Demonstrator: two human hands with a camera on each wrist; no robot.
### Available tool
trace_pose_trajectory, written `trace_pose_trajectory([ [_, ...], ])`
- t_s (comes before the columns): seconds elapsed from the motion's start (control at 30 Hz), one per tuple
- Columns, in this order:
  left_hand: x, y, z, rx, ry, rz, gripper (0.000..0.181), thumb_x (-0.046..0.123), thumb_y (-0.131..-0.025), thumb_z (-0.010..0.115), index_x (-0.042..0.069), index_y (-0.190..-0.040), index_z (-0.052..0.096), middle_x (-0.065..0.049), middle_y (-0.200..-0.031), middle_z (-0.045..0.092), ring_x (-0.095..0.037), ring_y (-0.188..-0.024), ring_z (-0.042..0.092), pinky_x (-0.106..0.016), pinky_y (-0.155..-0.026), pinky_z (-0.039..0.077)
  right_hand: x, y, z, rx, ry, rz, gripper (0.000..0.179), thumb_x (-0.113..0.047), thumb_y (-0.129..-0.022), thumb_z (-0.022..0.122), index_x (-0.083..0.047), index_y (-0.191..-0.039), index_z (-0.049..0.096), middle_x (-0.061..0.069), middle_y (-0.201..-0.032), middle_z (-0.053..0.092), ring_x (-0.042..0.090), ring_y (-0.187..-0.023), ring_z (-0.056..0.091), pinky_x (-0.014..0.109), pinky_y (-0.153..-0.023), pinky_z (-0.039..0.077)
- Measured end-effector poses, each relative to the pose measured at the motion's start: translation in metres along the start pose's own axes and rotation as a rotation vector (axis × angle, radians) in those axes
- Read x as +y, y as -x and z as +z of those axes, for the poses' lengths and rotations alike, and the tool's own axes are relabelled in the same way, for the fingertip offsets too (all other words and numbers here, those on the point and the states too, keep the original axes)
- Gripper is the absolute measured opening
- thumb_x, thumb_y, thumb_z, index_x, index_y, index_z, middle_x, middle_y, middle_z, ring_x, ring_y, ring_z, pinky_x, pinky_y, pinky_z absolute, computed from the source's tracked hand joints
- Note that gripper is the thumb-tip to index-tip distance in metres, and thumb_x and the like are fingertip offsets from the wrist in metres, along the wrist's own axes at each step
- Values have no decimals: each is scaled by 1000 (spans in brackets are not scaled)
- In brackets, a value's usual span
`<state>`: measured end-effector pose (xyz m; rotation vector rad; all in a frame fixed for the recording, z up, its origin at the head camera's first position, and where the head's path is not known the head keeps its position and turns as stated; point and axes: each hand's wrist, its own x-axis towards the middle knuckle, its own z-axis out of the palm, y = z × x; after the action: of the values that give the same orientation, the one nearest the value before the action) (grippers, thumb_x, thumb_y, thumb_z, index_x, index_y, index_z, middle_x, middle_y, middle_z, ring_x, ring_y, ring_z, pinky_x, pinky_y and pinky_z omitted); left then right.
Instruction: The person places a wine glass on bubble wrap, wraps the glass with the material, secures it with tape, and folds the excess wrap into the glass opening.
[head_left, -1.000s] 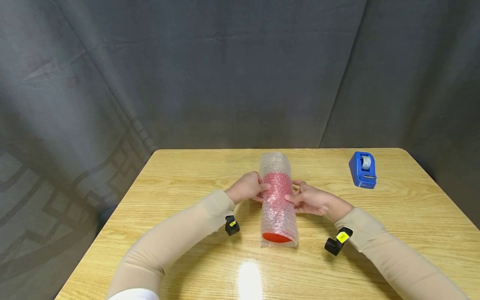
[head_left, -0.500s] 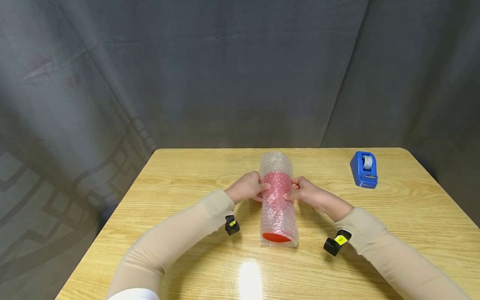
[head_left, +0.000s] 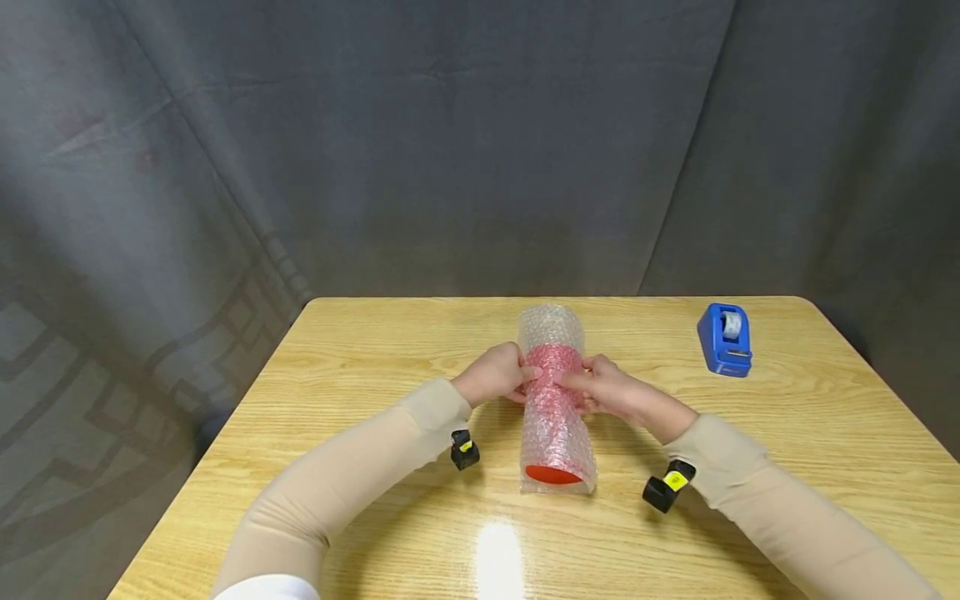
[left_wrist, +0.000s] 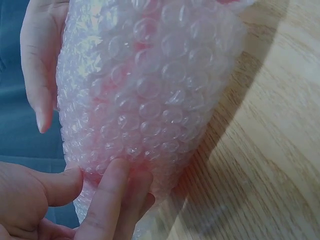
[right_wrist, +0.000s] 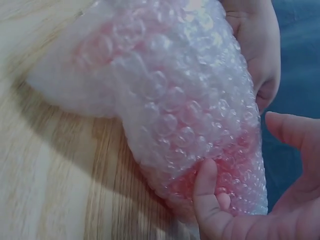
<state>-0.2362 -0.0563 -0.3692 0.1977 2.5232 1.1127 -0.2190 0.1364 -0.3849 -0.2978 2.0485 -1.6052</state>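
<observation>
A red cylindrical object in clear bubble wrap [head_left: 555, 437] lies lengthwise on the table, its red end [head_left: 552, 474] showing at the near side. Against its left side, my left hand [head_left: 493, 372] holds the wrap, thumb on top. From the right my right hand [head_left: 622, 393] grips the roll, its thumb reaching over the upper surface. In the left wrist view, bent fingers [left_wrist: 107, 200] press into the bubble wrap [left_wrist: 145, 85]. The right wrist view shows a finger [right_wrist: 205, 182] against the bubble wrap [right_wrist: 170, 100], and a loose flap sticking out. Most of the underside is hidden.
A blue tape dispenser [head_left: 725, 339] with a roll of tape stands at the back right of the wooden table [head_left: 375, 350]. Grey curtain [head_left: 480, 150] hangs behind the table's far edge. Small black cameras [head_left: 465, 450] are strapped to both wrists.
My right hand has shifted slightly left, and its thumb has slid farther onto the top of the roll. The left hand and the roll stay in place.
</observation>
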Motion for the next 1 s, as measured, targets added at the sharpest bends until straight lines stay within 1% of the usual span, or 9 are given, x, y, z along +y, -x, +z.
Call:
trace_pose_trajectory([
  [0.07,0,0,0,0,3,0,21,17,-96,59,-2,-88,59,-10,-78,63,-18,-66,68,-33,-70,61,1,-2,2,15,10,-8,55,-17,-96,54,18,-133,32,14,-102,62,8,-79,62,23,-70,58],
  [0.17,0,0,1,0,8,-1,20,16,-96,59,-2,-87,59,-10,-78,62,-18,-66,68,-33,-71,61,1,-3,5,62,33,2,60,-14,-93,58,18,-134,27,27,-117,47,9,-77,61,23,-67,58],
  [0.23,1,0,1,1,13,0,19,15,-96,59,-2,-87,58,-10,-78,62,-18,-66,67,-34,-72,61,0,-4,7,92,47,7,60,-12,-92,60,19,-133,29,32,-121,40,11,-75,61,22,-64,58],
  [0.3,1,0,1,3,18,-1,18,15,-97,59,-2,-88,57,-10,-78,61,-18,-66,66,-34,-72,61,1,-4,8,119,67,15,59,-12,-91,62,18,-131,30,30,-123,33,12,-76,59,22,-63,57],
  [0.4,-1,0,1,-1,48,-4,19,15,-97,59,-2,-88,58,-10,-78,61,-18,-66,65,-33,-70,61,2,-6,9,144,87,20,58,-11,-91,63,18,-130,33,32,-125,32,15,-78,59,22,-63,57],
  [0.47,-3,0,2,-12,82,-10,21,15,-97,59,-3,-88,60,-11,-78,62,-18,-66,65,-31,-67,61,3,-6,9,156,92,27,60,-12,-90,64,19,-131,31,31,-126,27,17,-81,58,23,-64,57],
  [0.6,-7,-1,3,-36,131,-19,26,19,-98,58,-5,-89,64,-10,-79,63,-19,-68,64,-28,-64,61,4,-6,9,165,94,44,65,-14,-91,65,18,-132,27,31,-126,29,20,-86,58,25,-66,58],
  [0.83,-9,-3,5,-51,127,-29,31,23,-99,56,-6,-92,66,-12,-85,66,-21,-74,66,-30,-70,61,3,-4,10,161,110,56,68,-16,-91,66,16,-134,23,30,-126,29,23,-93,56,27,-70,59],
  [1.0,-11,-4,7,-95,229,-52,32,22,-101,52,-9,-99,62,-16,-90,65,-23,-79,65,-35,-76,61,2,-3,10,158,108,49,67,-16,-91,65,16,-134,23,30,-126,29,23,-92,57,28,-70,59],
])
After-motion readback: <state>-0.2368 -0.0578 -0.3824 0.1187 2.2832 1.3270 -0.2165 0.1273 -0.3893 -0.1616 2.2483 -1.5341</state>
